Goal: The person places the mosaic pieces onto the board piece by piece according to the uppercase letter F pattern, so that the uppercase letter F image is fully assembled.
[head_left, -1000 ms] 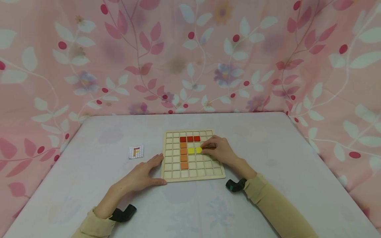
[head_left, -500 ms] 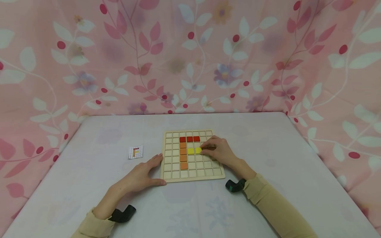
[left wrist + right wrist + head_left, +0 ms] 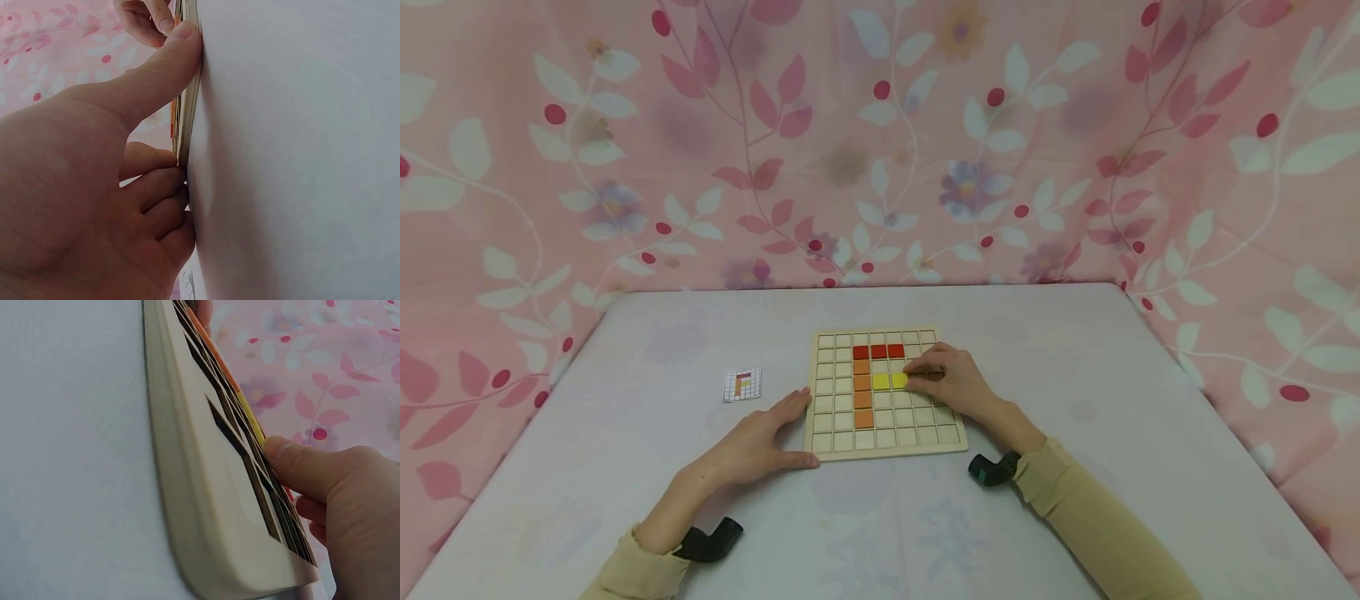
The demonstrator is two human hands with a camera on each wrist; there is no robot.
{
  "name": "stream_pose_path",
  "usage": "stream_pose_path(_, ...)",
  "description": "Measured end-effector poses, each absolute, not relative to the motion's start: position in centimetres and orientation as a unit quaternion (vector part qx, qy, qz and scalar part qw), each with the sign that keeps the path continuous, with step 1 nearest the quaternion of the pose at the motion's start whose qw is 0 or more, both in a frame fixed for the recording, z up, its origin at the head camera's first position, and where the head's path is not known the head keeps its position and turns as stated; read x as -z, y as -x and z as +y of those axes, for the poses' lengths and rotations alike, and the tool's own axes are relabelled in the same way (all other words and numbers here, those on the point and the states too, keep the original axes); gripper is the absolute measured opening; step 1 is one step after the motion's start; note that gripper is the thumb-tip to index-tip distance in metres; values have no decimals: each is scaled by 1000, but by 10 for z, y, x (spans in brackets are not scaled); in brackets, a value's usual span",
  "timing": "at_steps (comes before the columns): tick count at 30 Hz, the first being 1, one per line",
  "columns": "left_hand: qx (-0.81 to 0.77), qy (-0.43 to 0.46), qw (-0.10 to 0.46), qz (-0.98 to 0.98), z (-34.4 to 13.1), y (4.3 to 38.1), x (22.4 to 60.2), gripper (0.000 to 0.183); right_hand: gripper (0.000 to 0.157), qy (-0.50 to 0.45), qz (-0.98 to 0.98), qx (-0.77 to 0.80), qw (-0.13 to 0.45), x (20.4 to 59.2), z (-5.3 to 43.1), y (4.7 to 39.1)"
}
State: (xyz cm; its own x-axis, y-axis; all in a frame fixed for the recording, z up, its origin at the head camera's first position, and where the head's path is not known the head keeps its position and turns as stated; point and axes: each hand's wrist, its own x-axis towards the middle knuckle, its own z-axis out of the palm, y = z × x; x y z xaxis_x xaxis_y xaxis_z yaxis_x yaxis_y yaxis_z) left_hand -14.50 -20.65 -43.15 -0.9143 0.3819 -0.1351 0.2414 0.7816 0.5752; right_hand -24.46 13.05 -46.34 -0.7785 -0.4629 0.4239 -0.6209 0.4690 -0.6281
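Note:
A pale wooden grid board lies flat on the table. Orange square tiles run down one column, and red tiles form a row at its top. Beside the orange column lies one yellow tile. My right hand pinches a second yellow tile between thumb and fingers, in the adjoining cell to the right. Along the board's left edge rests my left hand, its thumb by the near corner and its fingers spread further up. The left wrist view shows the left thumb against the board's side.
Left of the board lies a small printed card with a coloured grid pattern. A white cloth covers the table. Pink floral fabric hangs behind it and at both sides.
The yellow tile under my right fingers has settled slightly and sits flatter, level with the one beside it. My left hand stays in place on the board's edge.

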Motion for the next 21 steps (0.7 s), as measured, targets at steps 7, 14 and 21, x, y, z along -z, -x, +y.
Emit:
stream_pose_path(7,-289,-168,123,934,-207,146,432,104,24,-326,-845,-414,87,464,130,245)
stream_pose_path(14,-290,-170,125,933,-208,144,434,104,25,-329,-841,-421,83,469,130,243)
stream_pose_path(21,-295,-162,131,933,-210,142,434,103,26,-340,-839,-416,91,470,130,243)
